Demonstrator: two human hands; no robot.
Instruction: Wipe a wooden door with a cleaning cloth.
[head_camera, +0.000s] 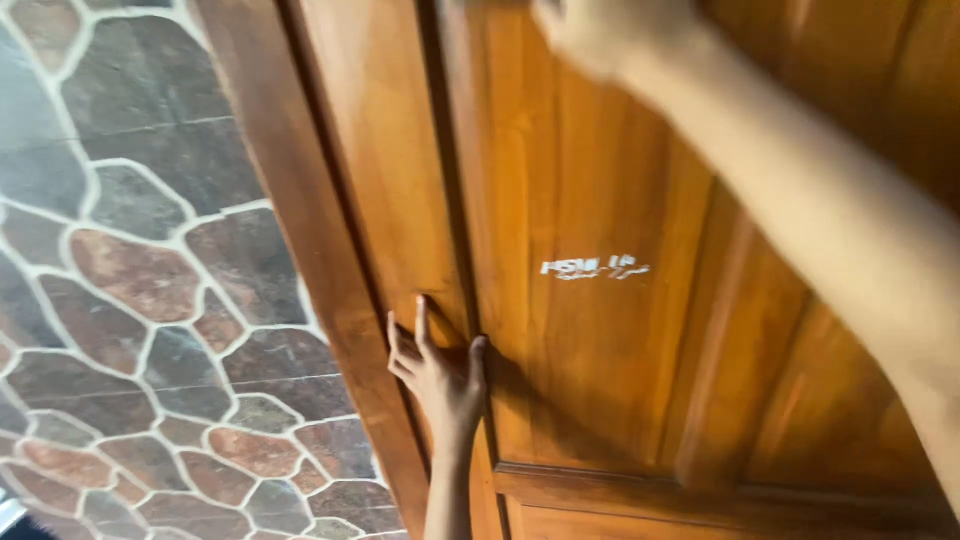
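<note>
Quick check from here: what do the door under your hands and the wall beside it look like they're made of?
The door looks like solid wood with a glossy orange-brown varnish: grain streaks, raised panel mouldings, sheen. The wall looks like irregular flat stones, grey and reddish, set in pale mortar lines; it may be cladding. The left hand lies flat on the door; the right hand is blurred.

To our left we see a floor (130, 300) of irregular brown and grey stones set in pale grout. Warm light falls across it from above.
</note>
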